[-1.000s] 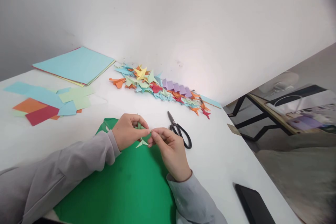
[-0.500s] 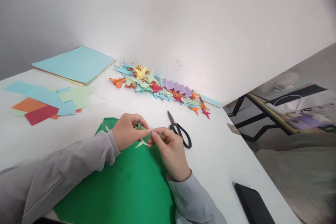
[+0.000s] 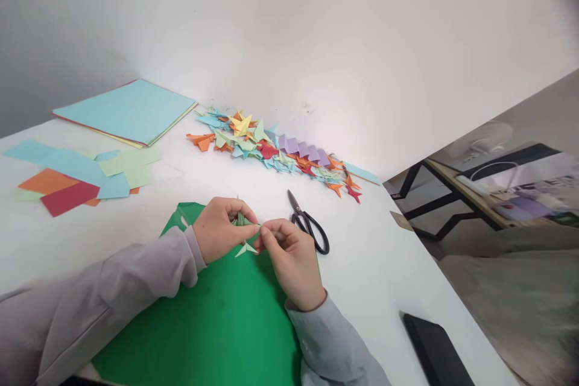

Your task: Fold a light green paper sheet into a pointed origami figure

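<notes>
Over a green sheet (image 3: 212, 319), my left hand (image 3: 221, 229) is closed around a small light green folded paper piece (image 3: 245, 248), whose pointed tips stick out below the fingers. My right hand (image 3: 292, 259) pinches at the same spot, its fingertips meeting those of the left hand. What lies between the right fingertips is too small to make out. Black-handled scissors (image 3: 311, 226) lie on the white table just beyond the right hand.
Colourful folded paper pieces (image 3: 266, 149) are heaped along the wall. At the left are loose coloured paper squares (image 3: 70, 198) and a stack of large sheets (image 3: 129, 111). A black phone-like object (image 3: 436, 350) rests near the table's right edge.
The light green piece's tips have shifted very slightly under the left fingers. Both hands keep nearly the same pose, and the view has moved a little.
</notes>
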Available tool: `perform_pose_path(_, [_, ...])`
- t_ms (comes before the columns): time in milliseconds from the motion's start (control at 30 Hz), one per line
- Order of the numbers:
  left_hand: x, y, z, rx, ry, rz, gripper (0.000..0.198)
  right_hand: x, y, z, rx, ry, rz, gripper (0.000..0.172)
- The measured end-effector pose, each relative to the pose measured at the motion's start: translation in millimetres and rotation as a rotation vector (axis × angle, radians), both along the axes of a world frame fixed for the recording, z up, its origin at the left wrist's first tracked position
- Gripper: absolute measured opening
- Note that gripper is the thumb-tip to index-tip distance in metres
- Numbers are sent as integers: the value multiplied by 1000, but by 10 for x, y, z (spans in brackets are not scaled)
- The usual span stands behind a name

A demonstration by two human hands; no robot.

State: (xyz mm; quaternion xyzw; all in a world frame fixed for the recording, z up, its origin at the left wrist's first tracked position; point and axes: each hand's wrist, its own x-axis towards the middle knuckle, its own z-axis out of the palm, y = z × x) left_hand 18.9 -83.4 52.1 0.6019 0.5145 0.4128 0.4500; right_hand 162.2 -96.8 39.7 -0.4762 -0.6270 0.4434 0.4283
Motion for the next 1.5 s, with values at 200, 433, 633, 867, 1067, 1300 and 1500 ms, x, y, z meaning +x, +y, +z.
perform_pose_path(200, [17, -42, -1, 32, -1, -24, 11, 13, -11, 1, 73, -121, -67, 14])
perform_pose_path(433, [22, -66, -17, 131, 108, 1, 15, 5, -30, 35, 133, -219, -105, 15])
perform_pose_path(633, [26, -91, -8, 234, 178, 4, 18, 2, -60, 50, 214, -317, -129, 15])
perform_pose_path(867, [30, -101, -14, 272, 235, 53, 19, -7, -110, 58, 266, -379, -64, 19])
perform_pose_path(1067, [31, -99, -34, 289, 225, 57, 21, -23, -144, 78, 299, -468, -26, 24])
perform_pose_path(1300, [28, -101, -53, 211, 160, 22, 18, -34, -144, 91, 276, -474, -14, 24])
perform_pose_path(1500, [-32, 29, 19, -43, -138, -5, 9, 6, -104, 143, 155, -211, -47, 17])
